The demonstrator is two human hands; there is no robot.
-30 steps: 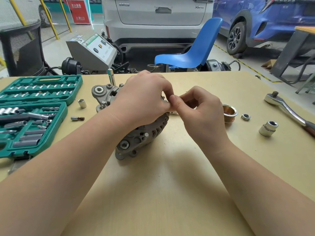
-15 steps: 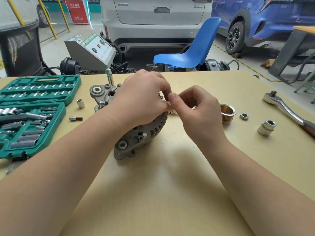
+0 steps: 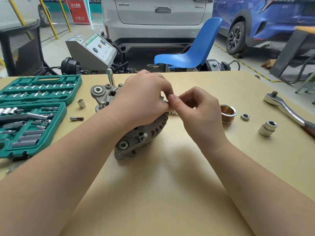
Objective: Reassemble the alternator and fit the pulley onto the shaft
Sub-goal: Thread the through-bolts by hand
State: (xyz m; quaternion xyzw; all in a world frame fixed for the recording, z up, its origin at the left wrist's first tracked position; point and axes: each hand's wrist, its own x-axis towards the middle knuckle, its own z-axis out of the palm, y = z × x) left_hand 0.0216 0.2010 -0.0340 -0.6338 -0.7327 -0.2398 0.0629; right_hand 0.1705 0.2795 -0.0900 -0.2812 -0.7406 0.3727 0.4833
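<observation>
The grey alternator [image 3: 136, 135] lies on its side in the middle of the table [image 3: 170, 184]. My left hand [image 3: 143, 99] is clasped over its top. My right hand [image 3: 196, 108] is at the alternator's right end, thumb and fingers pinched together against my left fingertips; what they pinch is hidden. A bit of the metal shaft end [image 3: 172, 112] shows under my right thumb. The copper-coloured grooved pulley [image 3: 227, 114] stands on the table to the right of my right hand, apart from the alternator, and a nut [image 3: 245, 117] lies beside it.
An open green socket set [image 3: 34, 114] fills the table's left side. A loose socket [image 3: 81, 103] and a bit [image 3: 76, 118] lie beside it. A large socket [image 3: 267, 128] and a ratchet wrench [image 3: 288, 109] are at the right. A blue chair [image 3: 190, 50] stands behind the table.
Both hands stay on the alternator's right end. My right hand's fingers have shifted slightly at the shaft end; nothing else has moved.
</observation>
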